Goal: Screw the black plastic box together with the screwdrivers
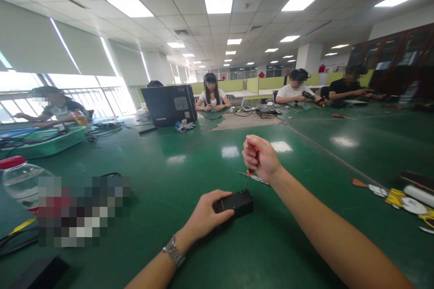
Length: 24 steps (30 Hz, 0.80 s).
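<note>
A black rectangular box-like device point(240, 204) lies on the green tabletop in front of me. My left hand point(210, 211) grips its left end, thumb on the near side and fingers on the far side. Above it, my right hand point(260, 158) is wrapped round the red and black handle of a screwdriver point(251, 172). The screwdriver's thin shaft points down, its tip at the top face of the device near the right end. Just behind the device lies a slim metallic tool point(255, 178), partly hidden by my right wrist.
Left are a water bottle point(25, 183) with a red cap, a green basket point(64, 141) with cables, and a black box point(40, 273). A black computer case point(169, 106) and gloves point(185, 126) stand farther back. Yellow-handled tools point(396, 198) lie right. Several people sit around the table.
</note>
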Tool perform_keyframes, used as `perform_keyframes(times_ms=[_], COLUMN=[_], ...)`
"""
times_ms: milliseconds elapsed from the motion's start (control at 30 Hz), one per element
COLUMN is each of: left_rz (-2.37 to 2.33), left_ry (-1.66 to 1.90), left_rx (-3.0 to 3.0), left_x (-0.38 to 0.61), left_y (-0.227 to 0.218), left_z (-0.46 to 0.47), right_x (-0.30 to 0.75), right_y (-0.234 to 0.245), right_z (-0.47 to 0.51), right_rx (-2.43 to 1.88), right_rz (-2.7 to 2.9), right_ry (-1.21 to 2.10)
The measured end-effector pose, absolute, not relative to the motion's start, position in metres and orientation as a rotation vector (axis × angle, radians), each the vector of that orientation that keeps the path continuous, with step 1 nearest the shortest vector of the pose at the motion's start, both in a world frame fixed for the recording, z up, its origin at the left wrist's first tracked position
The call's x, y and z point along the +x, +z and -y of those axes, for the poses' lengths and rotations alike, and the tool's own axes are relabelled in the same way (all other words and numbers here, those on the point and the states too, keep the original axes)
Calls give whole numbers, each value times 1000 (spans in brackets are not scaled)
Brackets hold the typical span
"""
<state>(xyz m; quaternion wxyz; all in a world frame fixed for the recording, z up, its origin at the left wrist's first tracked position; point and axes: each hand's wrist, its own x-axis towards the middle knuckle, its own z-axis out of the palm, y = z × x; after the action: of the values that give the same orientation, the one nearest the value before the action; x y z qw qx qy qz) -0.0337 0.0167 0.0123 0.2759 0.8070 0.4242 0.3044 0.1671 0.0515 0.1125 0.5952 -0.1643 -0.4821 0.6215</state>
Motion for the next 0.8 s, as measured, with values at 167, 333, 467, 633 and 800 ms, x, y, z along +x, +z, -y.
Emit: perform_keyframes(times_ms=[167,333,467,633,800], left_rz=[-1122,-1120,-1115,-1111,-1110], left_ry=[824,819,814,818,805], left_rx=[2182,2196,2189,2189,2191], left_x=[-35,-35,-35,-36,-36], left_y=[11,11,12,12,13], left_z=[-17,-17,-16,-16,-16], right_x=[159,158,157,151,153], right_y=[98,93,92,91,97], right_z=[-58,-61,-62,-62,-60], right_rx=[-375,-394,-408,-518,-606], right_rz=[1121,1146,1242,1369,1301], right_ry=[1390,1379,1396,1211,1290])
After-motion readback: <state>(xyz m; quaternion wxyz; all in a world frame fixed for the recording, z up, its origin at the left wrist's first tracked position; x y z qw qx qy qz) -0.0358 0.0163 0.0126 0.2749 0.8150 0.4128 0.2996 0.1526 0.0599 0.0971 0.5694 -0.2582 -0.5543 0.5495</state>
